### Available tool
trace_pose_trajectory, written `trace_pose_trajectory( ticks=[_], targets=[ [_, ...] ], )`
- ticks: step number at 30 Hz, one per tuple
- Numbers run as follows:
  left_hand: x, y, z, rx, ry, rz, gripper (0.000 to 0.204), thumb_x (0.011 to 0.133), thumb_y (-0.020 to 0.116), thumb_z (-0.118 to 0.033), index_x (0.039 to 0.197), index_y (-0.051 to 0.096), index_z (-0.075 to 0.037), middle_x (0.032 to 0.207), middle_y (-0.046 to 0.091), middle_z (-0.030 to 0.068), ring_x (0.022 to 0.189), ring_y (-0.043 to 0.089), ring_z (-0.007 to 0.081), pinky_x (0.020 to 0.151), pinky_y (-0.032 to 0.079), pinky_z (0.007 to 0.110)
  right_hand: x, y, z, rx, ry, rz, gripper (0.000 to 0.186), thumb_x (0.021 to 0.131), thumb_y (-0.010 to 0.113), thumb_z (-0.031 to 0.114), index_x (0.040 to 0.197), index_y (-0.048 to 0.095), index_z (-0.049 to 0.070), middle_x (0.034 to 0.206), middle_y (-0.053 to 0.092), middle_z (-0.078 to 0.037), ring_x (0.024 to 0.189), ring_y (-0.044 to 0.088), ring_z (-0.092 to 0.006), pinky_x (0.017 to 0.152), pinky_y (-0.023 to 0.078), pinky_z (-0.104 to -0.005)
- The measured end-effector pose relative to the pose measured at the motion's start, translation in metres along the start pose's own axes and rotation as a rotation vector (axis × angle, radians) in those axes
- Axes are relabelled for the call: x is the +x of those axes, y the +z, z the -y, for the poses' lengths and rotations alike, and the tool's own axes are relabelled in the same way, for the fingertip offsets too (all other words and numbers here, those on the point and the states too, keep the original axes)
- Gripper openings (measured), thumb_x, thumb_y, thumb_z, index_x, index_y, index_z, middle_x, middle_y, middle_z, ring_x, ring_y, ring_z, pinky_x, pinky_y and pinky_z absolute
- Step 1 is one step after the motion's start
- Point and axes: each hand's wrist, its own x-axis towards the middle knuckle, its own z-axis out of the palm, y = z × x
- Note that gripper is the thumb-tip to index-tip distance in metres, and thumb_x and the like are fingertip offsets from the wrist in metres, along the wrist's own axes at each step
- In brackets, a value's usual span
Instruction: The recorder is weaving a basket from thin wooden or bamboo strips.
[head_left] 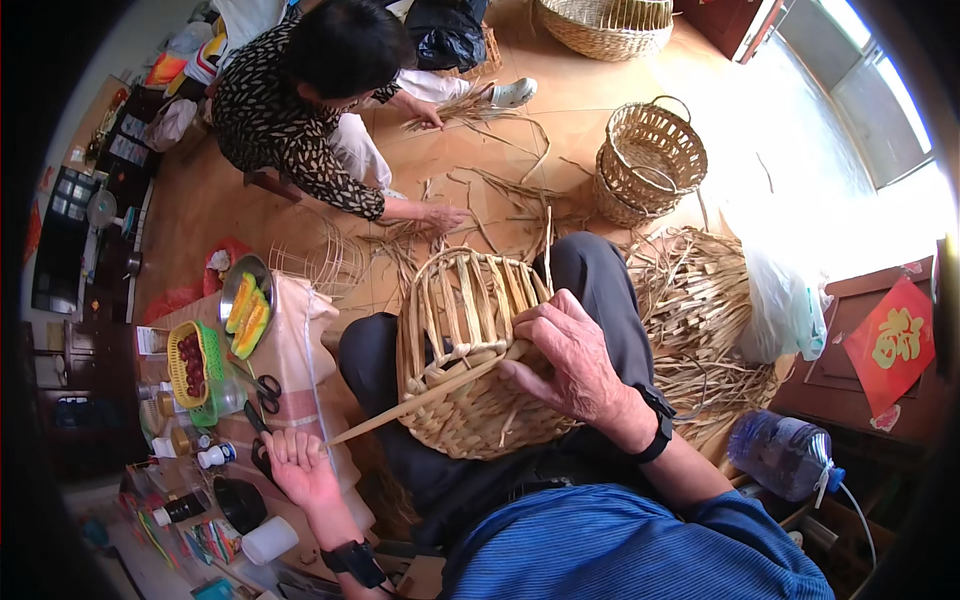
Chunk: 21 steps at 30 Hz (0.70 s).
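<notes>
A partly woven straw basket [490, 420] rests tilted on my lap, its base and wall dense, with upright stakes [470, 300] and a handle-like hoop at its far side. My right hand [570, 360] is closed on the woven edge, fingers curled over it and thumb toward me. From that edge a long flat straw strip [415, 402] runs straight down to the left. My left hand [303, 468] is closed at the strip's far end, beside the table; its fingers partly hide the grip. Black-handled scissors [268, 393] lie just beyond that hand.
Across from me a person [300, 120] handles straw on the floor. Two stacked baskets [655, 160] stand at the far right, near a large straw pile [690, 320]. A water jug [785, 455] is at my right. The left table holds a fruit basket [187, 365], a melon bowl [245, 305] and bottles.
</notes>
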Motion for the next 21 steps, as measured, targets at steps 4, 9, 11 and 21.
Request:
trace_pose_trajectory(
  ticks=[4,9,11,21],
  targets=[
    [0.008,0.018,0.0,0.138,0.064,0.018,0.048,0.123,0.04,-0.03,0.077,0.04,-0.016,0.071,0.03,-0.0029,0.058,0.023,0.0095,0.056,0.024,0.029,-0.001,-0.004,0.001,-0.143,-0.04,0.017,0.04,0.082,0.089,0.018,0.11,0.063,0.005,0.107,0.068,-0.01,0.09,0.061,-0.0336,0.083,0.053,-0.0431],
    [0.0,0.076,-0.004,0.358,0.197,0.055,0.05,0.124,0.039,-0.03,0.076,0.037,-0.015,0.072,0.029,-0.0018,0.056,0.022,0.0104,0.052,0.025,0.03,-0.006,0.001,0.018,-0.285,0.1,-0.043,0.046,0.074,0.087,0.015,0.114,0.068,0.006,0.106,0.07,-0.006,0.085,0.06,-0.0288,0.076,0.052,-0.0419],
    [0.0,0.08,-0.005,0.346,0.175,0.077,0.05,0.124,0.039,-0.03,0.077,0.037,-0.015,0.072,0.029,-0.0018,0.056,0.022,0.0105,0.052,0.025,0.03,-0.007,0.005,0.015,-0.325,0.03,-0.065,0.045,0.073,0.086,0.015,0.114,0.068,0.007,0.105,0.07,-0.005,0.085,0.06,-0.0279,0.075,0.052,-0.0418],
    [0.009,0.06,-0.003,0.276,0.11,0.079,0.049,0.124,0.039,-0.029,0.077,0.036,-0.016,0.071,0.027,-0.0023,0.058,0.02,0.0102,0.053,0.024,0.03,0.017,-0.033,0.013,-0.14,0.029,0.3,0.026,0.082,0.082,0.009,0.102,0.065,0.009,0.095,0.069,-0.008,0.091,0.065,-0.0319,0.08,0.055,-0.0417]
  ],
)
